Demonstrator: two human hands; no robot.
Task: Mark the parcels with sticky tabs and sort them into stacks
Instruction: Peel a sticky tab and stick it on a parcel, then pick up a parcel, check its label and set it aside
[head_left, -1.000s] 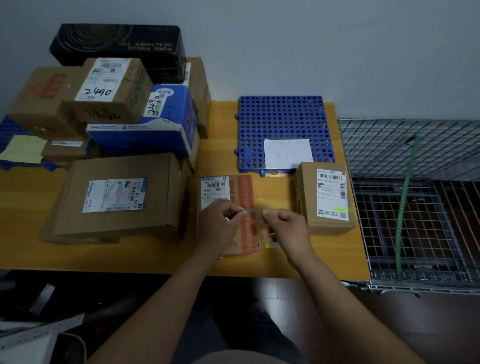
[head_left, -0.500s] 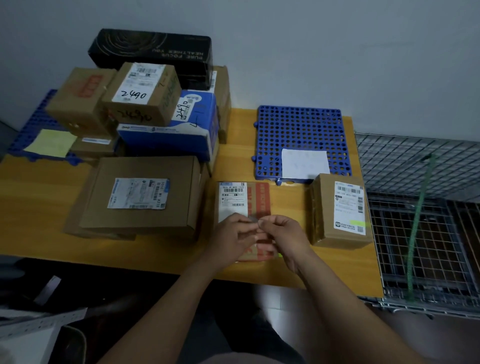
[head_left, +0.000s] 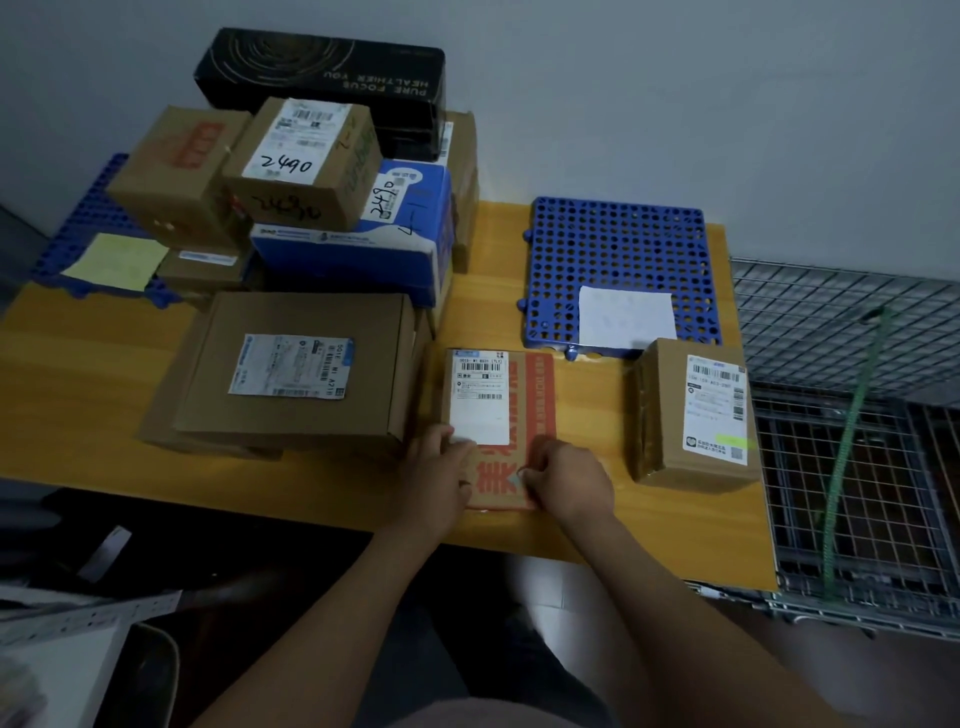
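- Left hand (head_left: 436, 478) holds the flat parcel (head_left: 537, 400) at the counter's near edge. Its fingers (head_left: 451, 441) are bent over the parcel's left side, tips at the lower corner of the white label (head_left: 480, 400).
- Right hand (head_left: 569, 486) sits on the same parcel's near right corner, with its fingers (head_left: 530, 475) drawn together against the red print. A pale scrap shows at the tips; whether they pinch it cannot be told.
- At the counter's far left edge, a blue mat (head_left: 88, 223) carries a yellow note (head_left: 117, 260).
- A stack of parcels (head_left: 301, 166) fills the back left corner. It includes brown cartons, one marked 2490, and a blue-and-white box (head_left: 353, 254), with a black box (head_left: 322, 67) on top against the wall.
- A large brown parcel (head_left: 296, 364) lies just beside the flat parcel's left side, and bare wood runs along the near edge in front of it.
- A perforated blue mat (head_left: 613, 249) at the back right holds a white sheet (head_left: 626, 317) at its near edge, just beyond the flat parcel.
- A band of bare wood separates the flat parcel from a small brown parcel (head_left: 670, 415) near the right edge, whose label bears a green sticky tab (head_left: 735, 441).
- The counter (head_left: 78, 389) is orange-yellow wood under a grey wall (head_left: 675, 104). A wire cage (head_left: 883, 467) stands past its right edge, with a green cord (head_left: 852, 415) across it.
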